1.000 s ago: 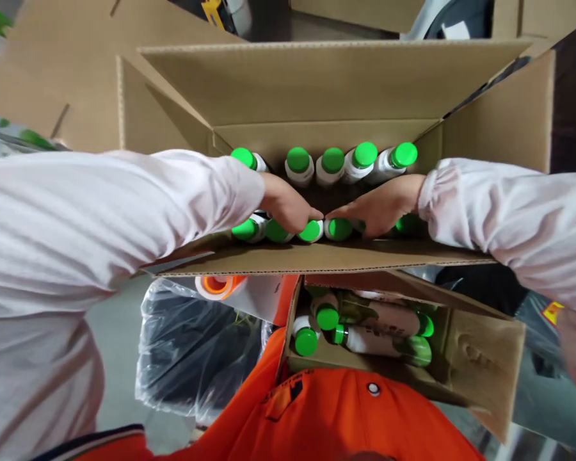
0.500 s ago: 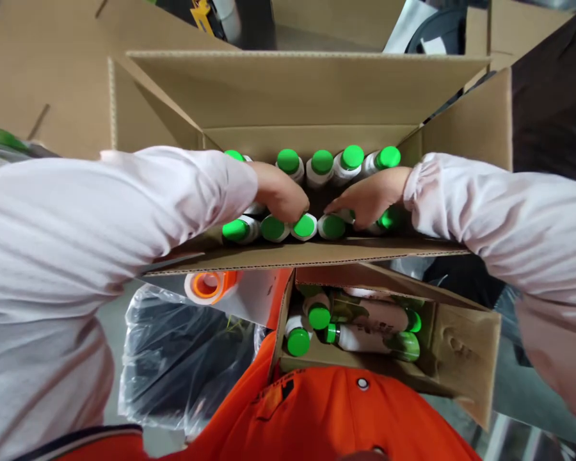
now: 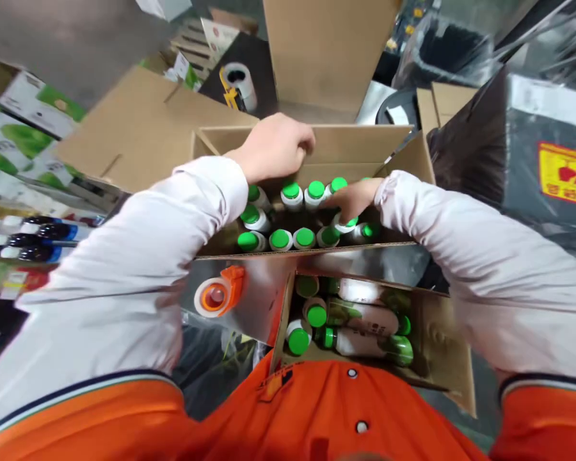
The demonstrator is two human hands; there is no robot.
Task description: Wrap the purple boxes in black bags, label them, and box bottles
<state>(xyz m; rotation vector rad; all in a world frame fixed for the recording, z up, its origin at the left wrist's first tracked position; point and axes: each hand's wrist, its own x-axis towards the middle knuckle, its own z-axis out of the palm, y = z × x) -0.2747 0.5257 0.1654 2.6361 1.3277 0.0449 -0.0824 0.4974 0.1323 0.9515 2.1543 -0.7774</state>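
An open cardboard box [image 3: 249,137] holds white bottles with green caps, standing in rows; one in the front row is the bottle [image 3: 280,241]. My left hand [image 3: 276,146] is raised over the box's left part, fingers curled in, and no bottle shows in it. Inside the box on the right, my right hand [image 3: 354,197] has its fingers on a green-capped bottle [image 3: 344,226] in the front row. That bottle leans a little, and the hand hides part of it.
Closer to me, a smaller carton [image 3: 448,336] contains green-capped bottles, some upright, some lying. An orange tape dispenser [image 3: 216,296] lies to its left. A black-wrapped stack [image 3: 523,147] stands at right. Dark bottles with white caps [image 3: 43,240] are at far left.
My left hand has risen out of the bottles to above the box. My right hand stays by the front-row bottles at right. The view has shifted and shows more surroundings.
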